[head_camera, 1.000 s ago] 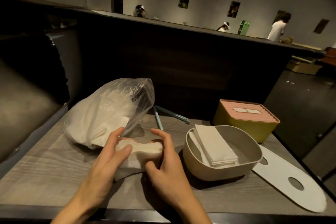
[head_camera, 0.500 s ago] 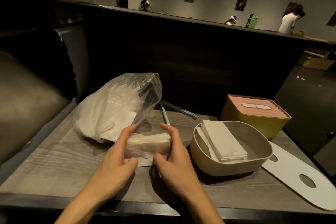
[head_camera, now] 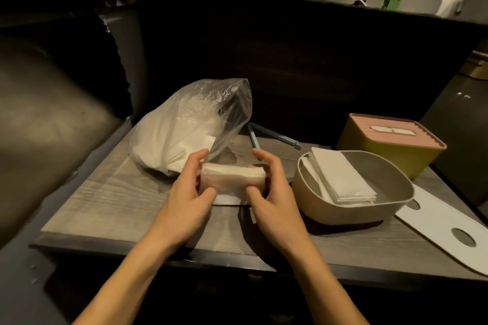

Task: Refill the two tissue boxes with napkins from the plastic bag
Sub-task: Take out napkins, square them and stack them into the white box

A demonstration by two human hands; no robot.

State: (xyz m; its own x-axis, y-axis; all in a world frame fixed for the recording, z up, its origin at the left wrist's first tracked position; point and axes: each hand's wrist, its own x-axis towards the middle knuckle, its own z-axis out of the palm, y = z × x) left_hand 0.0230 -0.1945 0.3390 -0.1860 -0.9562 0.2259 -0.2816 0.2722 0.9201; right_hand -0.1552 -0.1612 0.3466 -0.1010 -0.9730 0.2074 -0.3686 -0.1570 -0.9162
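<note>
A clear plastic bag (head_camera: pixel 190 124) full of white napkins lies at the table's back left. Just in front of it, my left hand (head_camera: pixel 188 192) and my right hand (head_camera: pixel 274 192) grip a thick stack of napkins (head_camera: pixel 232 179) between them, one hand at each end, just above the table. To the right stands an open beige tissue box (head_camera: pixel 351 208) with a folded pile of napkins leaning inside. Its white lid (head_camera: pixel 446 229) lies flat at the right edge. Behind it stands a yellow tissue box (head_camera: pixel 390 150) with its pink lid on.
The grey wooden table (head_camera: pixel 111 200) is small, with its front edge close to me. A blue folded tool (head_camera: pixel 274 137) lies behind the bag. A dark sofa (head_camera: pixel 47 113) stands left and a dark partition wall rises behind the table. People are far behind it.
Both hands have squared the napkin stack into a neat block and raised it slightly. The view has tilted down and moved closer.
</note>
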